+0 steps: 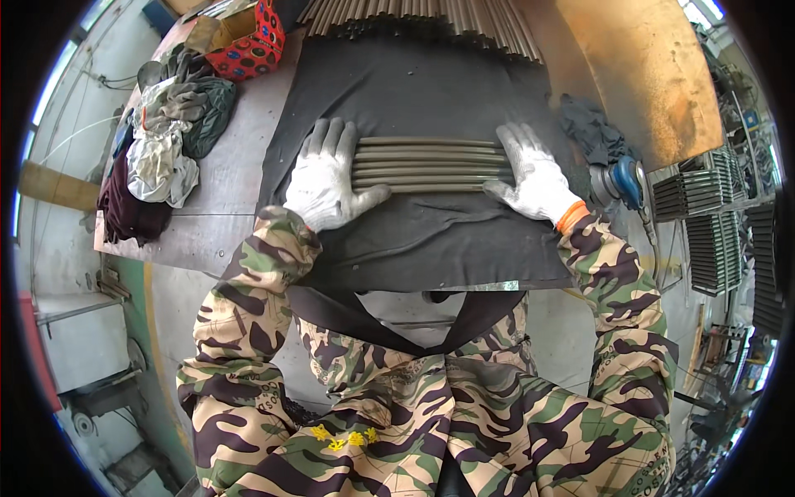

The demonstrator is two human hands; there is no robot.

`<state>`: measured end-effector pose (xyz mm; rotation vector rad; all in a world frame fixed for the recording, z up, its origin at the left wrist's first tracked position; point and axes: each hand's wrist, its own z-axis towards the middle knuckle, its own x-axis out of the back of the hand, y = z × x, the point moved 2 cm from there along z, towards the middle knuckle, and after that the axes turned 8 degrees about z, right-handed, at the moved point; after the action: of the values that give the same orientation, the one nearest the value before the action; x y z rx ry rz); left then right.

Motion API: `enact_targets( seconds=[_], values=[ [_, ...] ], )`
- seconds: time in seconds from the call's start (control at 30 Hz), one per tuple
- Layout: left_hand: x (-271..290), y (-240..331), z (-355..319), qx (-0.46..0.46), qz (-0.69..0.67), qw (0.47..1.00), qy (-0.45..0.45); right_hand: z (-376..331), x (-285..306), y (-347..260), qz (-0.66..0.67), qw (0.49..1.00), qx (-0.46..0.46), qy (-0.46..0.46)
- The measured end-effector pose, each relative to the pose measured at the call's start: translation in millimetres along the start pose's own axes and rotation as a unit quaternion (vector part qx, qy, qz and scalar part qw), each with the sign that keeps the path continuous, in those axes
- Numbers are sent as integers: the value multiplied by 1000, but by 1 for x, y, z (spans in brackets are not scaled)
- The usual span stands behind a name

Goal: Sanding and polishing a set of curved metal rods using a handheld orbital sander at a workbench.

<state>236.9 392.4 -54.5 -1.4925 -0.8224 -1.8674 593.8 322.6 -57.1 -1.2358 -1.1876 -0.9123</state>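
Right now your left hand (325, 178) lies flat on the dark mat (431, 240), palm down, fingers spread a little and pointing away from you. Its fingers and thumb press against the left ends of a small bundle of rods (426, 164). Your right hand (534, 178) mirrors it at the other end: palm down, fingers loosely spread, the thumb reaching in toward the rods' right ends. Neither hand is closed around anything; both are open and bracket the bundle between them. Both wear white knit gloves, and an orange cuff shows at your right wrist.

The rods lie side by side in a tight row, running left to right across the middle of the mat, just ahead of your chest. You can count roughly half a dozen of them, grey and dull, with their ends about even.

Farther away, at the top edge of the mat, a much larger stack of rods (422, 18) fans out, well apart from the small bundle. The mat covers a metal table (219, 190). On the table's left part sits a heap of rags (166, 141), and behind it a red box (248, 41) with a dotted pattern. To the right of your right hand a dark cloth (592, 128) lies crumpled, and just beside it rests a blue grinder (621, 182). Beyond that a rusty plate (646, 74) leans. Racks of finned metal parts (716, 219) stand at the far right.
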Motion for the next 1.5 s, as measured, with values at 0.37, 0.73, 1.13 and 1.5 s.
enact_targets(
  seconds=[0.37, 0.73, 1.13, 1.5],
  values=[
    [-14, -12, 7, -33, -12, 998, 61, 4, -26, 39, 338, 925, -24, 170],
    [-17, -20, -3, -50, -31, 998, 29, 74, 32, 88, 346, 911, -68, 216],
    [-12, -17, 3, -55, -41, 997, 29, 207, 70, 127, 100, 944, -226, 220],
    [-8, -18, 1, -35, -63, 997, 26, 213, 46, 189, -143, 986, 25, 85]
  ],
)
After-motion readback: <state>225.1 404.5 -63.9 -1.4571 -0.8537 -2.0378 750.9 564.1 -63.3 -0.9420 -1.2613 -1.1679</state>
